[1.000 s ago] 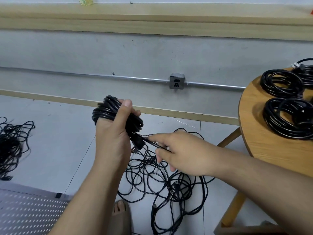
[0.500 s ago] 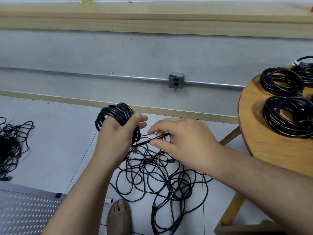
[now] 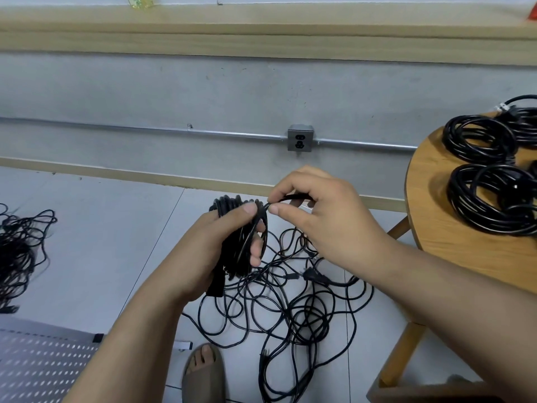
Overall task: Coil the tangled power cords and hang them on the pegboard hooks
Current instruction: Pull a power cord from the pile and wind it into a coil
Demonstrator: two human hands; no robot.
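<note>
Black cord wound into a coil (image 3: 242, 242) is in the left hand (image 3: 209, 257), at the middle of the view. The fingers are curled round the loops and the thumb presses on the top of them. The right hand (image 3: 325, 222), just at 3 o'clock from the coil, pinches the loose end (image 3: 290, 197) between thumb and forefinger, close against the top of the coil. Its other fingers are bent inward.

At 6 o'clock under both hands a tangle (image 3: 290, 309) of cords is spread on the grey floor (image 3: 116, 242), with some plugs in it. Its right edge comes near the leg (image 3: 404, 356) of the table at 4 o'clock. A second tangle (image 3: 20, 251) lies at 9 o'clock, cut by the left border, well apart from the first one, with open floor between them.

At 8 o'clock the pegboard (image 3: 43, 365) fills the lower left corner. A foot (image 3: 203, 370) in a sandal stands between it and the tangle.

At 3 o'clock is a round wooden table (image 3: 453, 257), whose curved edge passes near the right forearm. Coiled cords (image 3: 491, 199) lie on it, close to that edge.

At 12 o'clock the wall (image 3: 174, 91) carries a socket (image 3: 300, 139) on a metal pipe (image 3: 145, 130).
</note>
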